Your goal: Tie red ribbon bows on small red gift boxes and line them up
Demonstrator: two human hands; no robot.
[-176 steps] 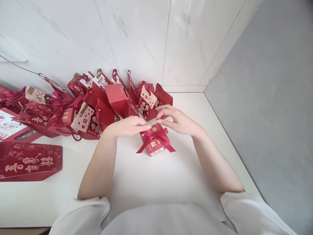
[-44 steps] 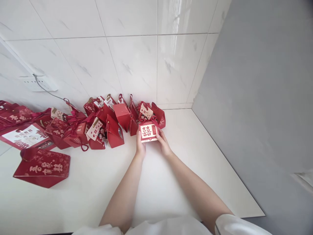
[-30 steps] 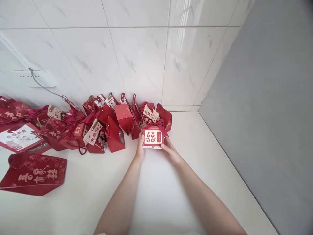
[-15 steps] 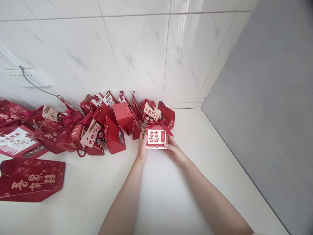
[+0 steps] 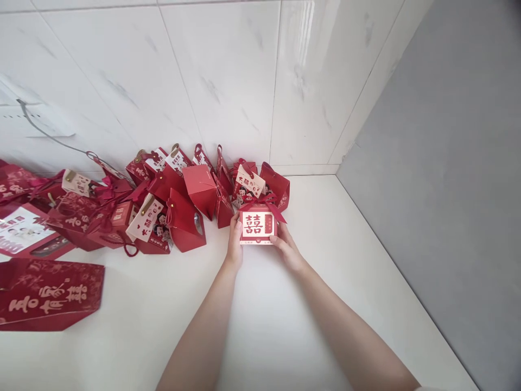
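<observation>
Between my two hands is a small red-and-white gift box (image 5: 256, 225) with large red characters on its front and a dark red ribbon bow on top. My left hand (image 5: 235, 239) is closed against its left side, fingers partly hidden behind it. My right hand (image 5: 288, 248) grips the right side, with the thumb on the lower front corner. Just behind the held box are a box with a cream tag (image 5: 249, 184) and a plain-sided red box (image 5: 277, 187). Whether the held box rests on the white surface (image 5: 277, 315) I cannot tell.
Several red gift boxes (image 5: 185, 220) crowd together along the tiled wall (image 5: 228, 81) to the left. A larger red box (image 5: 52, 293) lies nearer at the left edge. A grey cable (image 5: 52, 136) runs down from the wall. A grey panel (image 5: 448, 163) borders the right side.
The whole view has shifted slightly, so everything appears a little higher and further left. Both hands keep their hold on the gift box, which stays in front of the same boxes.
</observation>
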